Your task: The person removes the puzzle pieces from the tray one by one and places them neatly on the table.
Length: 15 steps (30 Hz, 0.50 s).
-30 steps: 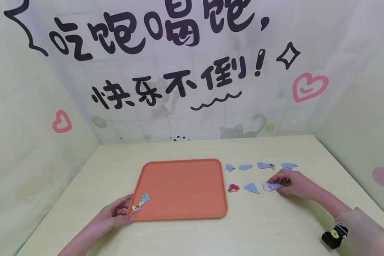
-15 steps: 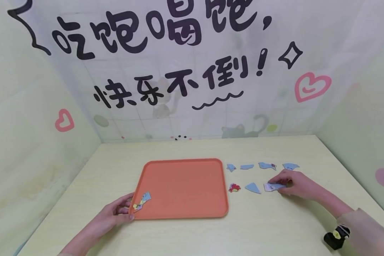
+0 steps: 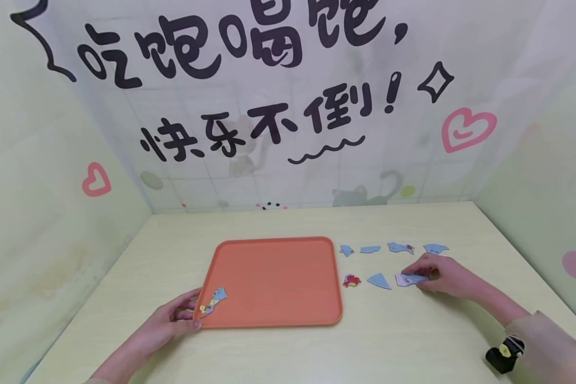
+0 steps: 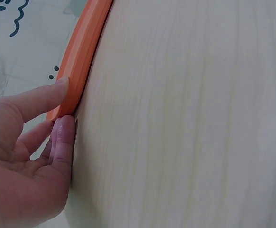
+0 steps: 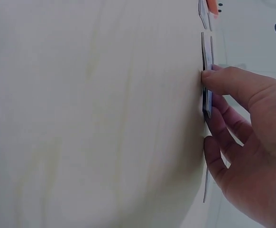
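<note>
An orange tray (image 3: 278, 277) lies on the table, with joined jigsaw puzzle pieces (image 3: 219, 294) in its lower left corner. My left hand (image 3: 165, 321) holds that corner, thumb on the rim and fingers curled against the outside. To the right of the tray, my right hand (image 3: 446, 276) pinches a pale blue and lilac puzzle piece (image 3: 404, 280), which lies at table level. The right wrist view shows thumb and fingers at opposite edges of this puzzle piece (image 5: 207, 102). Part of the piece is hidden beneath the fingers.
Loose blue puzzle pieces (image 3: 400, 248) form a back row right of the tray. In the front row are a red piece (image 3: 352, 281) and a blue triangular piece (image 3: 379, 281). A printed cloth wall (image 3: 307, 176) stands behind the table. A black device (image 3: 504, 354) sits at the right wrist.
The head view has shifted very slightly. Both hands, the tray and the puzzle pieces keep their places.
</note>
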{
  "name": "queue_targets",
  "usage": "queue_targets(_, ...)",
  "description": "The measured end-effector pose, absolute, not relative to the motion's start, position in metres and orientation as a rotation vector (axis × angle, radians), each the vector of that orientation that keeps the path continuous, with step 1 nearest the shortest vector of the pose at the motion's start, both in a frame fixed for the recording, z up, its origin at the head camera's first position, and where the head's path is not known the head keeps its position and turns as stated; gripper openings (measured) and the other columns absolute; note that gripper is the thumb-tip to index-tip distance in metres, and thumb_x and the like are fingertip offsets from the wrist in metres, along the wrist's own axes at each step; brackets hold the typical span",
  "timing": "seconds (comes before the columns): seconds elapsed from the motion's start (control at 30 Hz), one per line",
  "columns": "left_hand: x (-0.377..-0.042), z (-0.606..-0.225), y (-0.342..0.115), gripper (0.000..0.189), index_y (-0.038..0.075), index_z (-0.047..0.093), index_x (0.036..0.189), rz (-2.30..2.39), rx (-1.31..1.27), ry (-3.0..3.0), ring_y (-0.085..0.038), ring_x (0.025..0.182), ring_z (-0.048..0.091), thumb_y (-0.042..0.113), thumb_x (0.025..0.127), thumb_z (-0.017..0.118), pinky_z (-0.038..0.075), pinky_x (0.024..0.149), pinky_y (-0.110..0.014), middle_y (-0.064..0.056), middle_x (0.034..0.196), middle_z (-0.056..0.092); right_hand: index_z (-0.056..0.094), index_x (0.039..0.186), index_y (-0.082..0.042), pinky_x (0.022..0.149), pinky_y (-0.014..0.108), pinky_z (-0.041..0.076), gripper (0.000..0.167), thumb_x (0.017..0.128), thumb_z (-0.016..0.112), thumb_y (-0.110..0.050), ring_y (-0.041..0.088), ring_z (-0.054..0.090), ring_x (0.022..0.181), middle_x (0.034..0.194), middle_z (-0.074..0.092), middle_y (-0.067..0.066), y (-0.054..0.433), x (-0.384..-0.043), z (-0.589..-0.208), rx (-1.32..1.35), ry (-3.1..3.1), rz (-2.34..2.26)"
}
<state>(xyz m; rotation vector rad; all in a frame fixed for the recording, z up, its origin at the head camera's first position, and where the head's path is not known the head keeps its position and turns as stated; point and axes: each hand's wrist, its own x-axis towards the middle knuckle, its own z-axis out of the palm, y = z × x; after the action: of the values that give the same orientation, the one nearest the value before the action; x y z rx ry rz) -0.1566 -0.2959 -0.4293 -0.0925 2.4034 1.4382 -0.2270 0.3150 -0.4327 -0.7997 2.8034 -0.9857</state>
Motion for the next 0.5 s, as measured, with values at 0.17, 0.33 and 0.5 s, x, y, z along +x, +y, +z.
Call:
queue_targets(0.17,-0.1558,-0.4282,-0.2963,0.083,0.008,0.030,0.155,1.452,-0.086,2.398,-0.015,0.104,0.055,0.017,0.087,0.075,0.049,0.083,-0.021,-0.015,0.135,0.048,0.074,0.114,-0.016,0.070,0.018,0.042,0.028,0.086,0.075,-0.013,0.003,0.049,0.083,0.102,0.065,-0.001,0.3161,-0.2271,-0.4337,-0.821,2.809,-1.004)
queue_targets(0.33,-0.1558,-0.4276,-0.2960,0.082,0.008,0.031,0.155,1.450,-0.081,2.409,-0.015,0.104,0.056,0.017,0.086,0.075,0.050,0.083,-0.021,-0.016,0.134,0.049,0.073,0.115,-0.015,0.072,0.018,0.043,0.029,0.087,0.074,-0.015,0.003,0.051,0.087,0.104,0.064,-0.001,0.3188,-0.2285,-0.4347,-0.890,2.799,-1.003)
queue_targets(0.5,-0.1549,-0.4280,-0.2965,0.082,0.009,0.031,0.155,1.450,-0.076,2.403,-0.016,0.104,0.055,0.018,0.086,0.075,0.050,0.083,-0.022,-0.016,0.134,0.048,0.072,0.116,-0.015,0.075,0.018,0.044,0.029,0.087,0.074,-0.013,0.001,0.054,0.092,0.104,0.065,-0.003,0.3200,-0.2293,-0.4383,-0.980,2.807,-0.985)
